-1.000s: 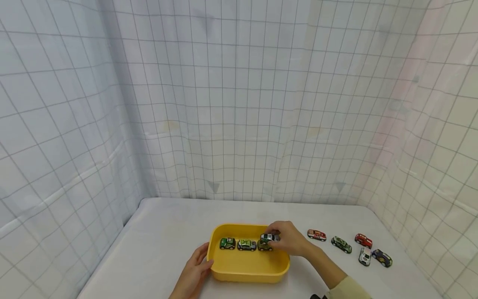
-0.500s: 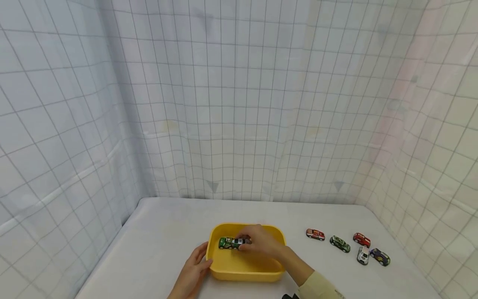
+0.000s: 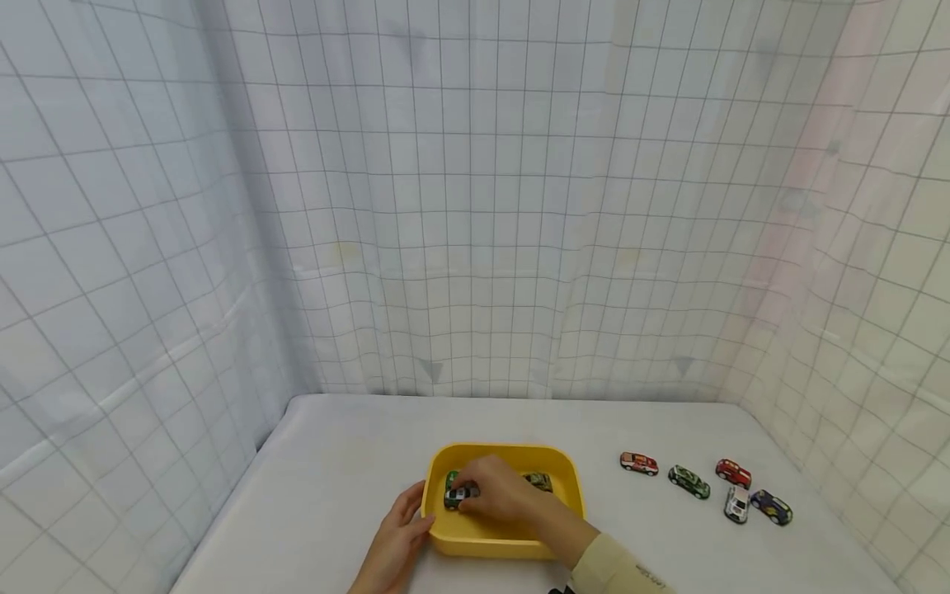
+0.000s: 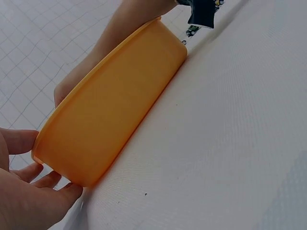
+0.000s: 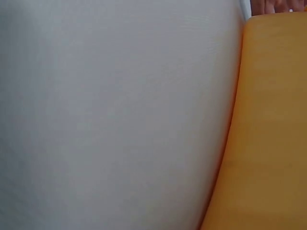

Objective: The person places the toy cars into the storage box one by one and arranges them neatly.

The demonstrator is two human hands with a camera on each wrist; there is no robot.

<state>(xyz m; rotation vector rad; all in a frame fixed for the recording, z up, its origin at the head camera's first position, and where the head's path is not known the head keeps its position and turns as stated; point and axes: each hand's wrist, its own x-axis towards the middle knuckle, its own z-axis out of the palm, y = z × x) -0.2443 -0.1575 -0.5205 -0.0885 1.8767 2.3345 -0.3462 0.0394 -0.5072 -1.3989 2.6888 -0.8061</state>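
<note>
A yellow plastic tray [image 3: 482, 548] sits on the white table. At its left end my left hand [image 3: 397, 536] grips the wall, the thumb at the rim and the fingers against the outside, as the left wrist view also shows. Inside the tray, my right hand [image 3: 499, 488] pinches a dark green and white toy car [image 3: 456, 497] near the left end. Just behind it, a green toy car [image 3: 451, 477] is partly covered. A camouflage toy car [image 3: 538, 480] shows to the right of the hand. The middle of the row is hidden by the right hand.
Right of the tray, several toy cars lie on the table: a red and white one [image 3: 639, 464], a green one [image 3: 689, 482], a red one [image 3: 733, 472], a white one [image 3: 737, 504] and a dark blue one [image 3: 772, 506]. White gridded curtains [image 3: 475, 206] enclose the table.
My right hand has carried the dark green and white toy car from the row's right end leftward, to just in front of the green car. My left hand has stayed on the tray.
</note>
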